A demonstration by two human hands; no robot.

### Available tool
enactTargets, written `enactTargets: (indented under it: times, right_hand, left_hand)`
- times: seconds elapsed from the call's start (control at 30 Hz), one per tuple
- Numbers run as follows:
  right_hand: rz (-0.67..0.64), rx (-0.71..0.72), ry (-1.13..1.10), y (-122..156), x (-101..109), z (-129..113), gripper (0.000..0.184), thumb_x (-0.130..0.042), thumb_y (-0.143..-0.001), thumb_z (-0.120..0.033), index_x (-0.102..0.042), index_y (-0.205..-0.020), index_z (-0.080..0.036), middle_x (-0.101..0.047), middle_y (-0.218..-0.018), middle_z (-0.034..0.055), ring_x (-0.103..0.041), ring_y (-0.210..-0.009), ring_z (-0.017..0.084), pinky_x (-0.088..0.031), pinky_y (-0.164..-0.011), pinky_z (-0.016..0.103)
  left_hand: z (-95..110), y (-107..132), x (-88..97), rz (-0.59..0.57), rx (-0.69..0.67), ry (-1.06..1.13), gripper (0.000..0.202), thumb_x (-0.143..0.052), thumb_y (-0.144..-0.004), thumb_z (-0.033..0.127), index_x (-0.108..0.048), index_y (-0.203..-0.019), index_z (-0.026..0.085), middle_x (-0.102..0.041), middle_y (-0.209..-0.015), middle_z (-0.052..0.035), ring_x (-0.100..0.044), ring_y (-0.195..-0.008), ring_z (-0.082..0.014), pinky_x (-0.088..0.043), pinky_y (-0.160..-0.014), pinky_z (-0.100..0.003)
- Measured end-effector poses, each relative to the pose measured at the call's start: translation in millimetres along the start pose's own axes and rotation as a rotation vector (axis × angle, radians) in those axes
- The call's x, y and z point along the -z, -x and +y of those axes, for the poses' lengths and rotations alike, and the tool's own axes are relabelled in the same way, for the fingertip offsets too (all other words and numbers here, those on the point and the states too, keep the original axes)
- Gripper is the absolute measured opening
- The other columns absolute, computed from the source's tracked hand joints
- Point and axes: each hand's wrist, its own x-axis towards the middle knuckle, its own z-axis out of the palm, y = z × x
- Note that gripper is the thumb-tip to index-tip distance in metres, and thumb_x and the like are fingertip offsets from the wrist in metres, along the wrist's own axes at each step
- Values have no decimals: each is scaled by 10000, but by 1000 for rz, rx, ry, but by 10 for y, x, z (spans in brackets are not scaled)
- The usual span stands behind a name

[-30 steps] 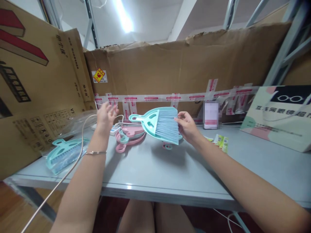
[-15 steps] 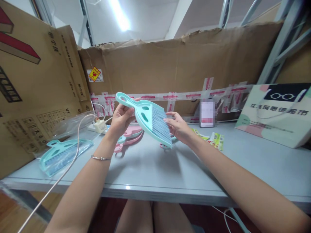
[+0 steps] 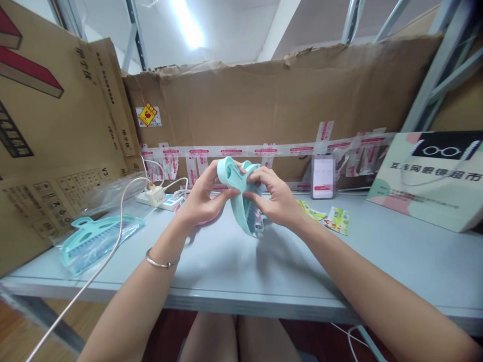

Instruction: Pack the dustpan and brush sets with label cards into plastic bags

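Both of my hands hold a small teal hand brush (image 3: 241, 198) up above the grey table (image 3: 264, 266), turned edge-on to me. My left hand (image 3: 199, 198) grips its handle end with the fingers curled round it. My right hand (image 3: 273, 198) pinches the body of the brush from the right. Behind my hands, mostly hidden, lie pink and teal dustpans (image 3: 181, 203). A second teal brush set (image 3: 96, 239) in a clear plastic bag rests at the table's left end.
Cardboard walls (image 3: 283, 100) close off the back and left. A white power strip (image 3: 162, 198) with a cable sits at the back left. A phone (image 3: 323, 177) leans on the cardboard, paper slips (image 3: 335, 218) lie near it, and a printed paper bag (image 3: 430, 173) stands on the right.
My left hand came over from the left and took the brush's handle. Both hands then turned the brush from flat-on to edge-on and drew closer together.
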Motion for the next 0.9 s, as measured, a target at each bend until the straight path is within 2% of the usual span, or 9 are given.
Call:
enactTargets:
  times: [0.1,0.17,0.27,0.33,0.4,0.53,0.6,0.73,0.9]
  right_hand:
    - [283,10,86,-36,100,49,80,-594,-774,-271,-538,-821,-238,-509,-859,33,-501,-841,193,-428,-782,356]
    - [389,17,160,-54,169,162,81,-589,-778,-271,-553,-845,-243,-504,-877,36,-501,-850,195,-435,-791,361]
    - [241,76,237,-31,182,464,111,-572,-774,-218,-589,-882,-237,-525,-994,60,-513,-954,218,-426,-873,394]
    - [41,74,271,25,117,711,167,-535,-782,-177,-620,-917,-227,-498,-1135,82,-532,-978,217,-430,-885,384]
    - [-186,10,353,102,24,939,219,-515,-777,-146,-652,-925,-231,-493,-1186,81,-567,-889,193,-458,-790,337]
    - [-523,-82,456,228,-129,1219,288,-564,-691,-70,-705,-848,-266,-622,-1015,33,-585,-724,156,-412,-603,243]
    - [-564,-90,438,252,-158,1273,344,-566,-637,-16,-721,-814,-266,-657,-920,24,-598,-727,160,-399,-589,225]
    - [-582,-127,407,262,-146,1305,450,-528,-589,34,-733,-877,-245,-672,-950,43,-621,-790,185,-426,-639,233]
    - [-538,-171,362,298,-139,1319,458,-465,-624,36,-729,-888,-228,-675,-948,51,-625,-797,177,-456,-700,248]
  left_hand:
    - [-35,-41,237,324,-53,-114,341,-710,-708,285,-512,-979,229,-552,-997,-42,-536,-1024,-236,-436,-925,-384]
    - [-93,-68,439,510,-125,-179,336,-700,-717,274,-474,-963,235,-525,-974,-19,-537,-987,-197,-422,-931,-357]
    - [-246,-75,662,537,-160,-350,356,-713,-695,267,-450,-932,228,-500,-920,2,-533,-920,-162,-405,-921,-321]
    - [-372,-55,721,456,-97,-540,313,-696,-695,273,-463,-896,217,-503,-887,-3,-522,-889,-172,-401,-890,-320]
    - [-487,-24,728,299,5,-744,241,-661,-702,263,-480,-849,206,-514,-856,-20,-505,-875,-200,-394,-850,-333]
    - [-607,27,696,-88,211,-1022,125,-576,-719,233,-460,-756,204,-512,-786,-43,-487,-833,-239,-386,-739,-332]
    - [-609,49,686,-217,303,-1105,63,-510,-748,215,-447,-748,208,-526,-804,-53,-493,-825,-238,-376,-698,-320]
    - [-577,115,689,-434,486,-1125,94,-510,-683,141,-473,-738,208,-568,-781,-43,-518,-726,-211,-363,-619,-288]
    - [-625,175,761,-532,596,-1059,362,-482,-571,23,-563,-871,208,-610,-771,-21,-550,-676,-180,-385,-566,-241]
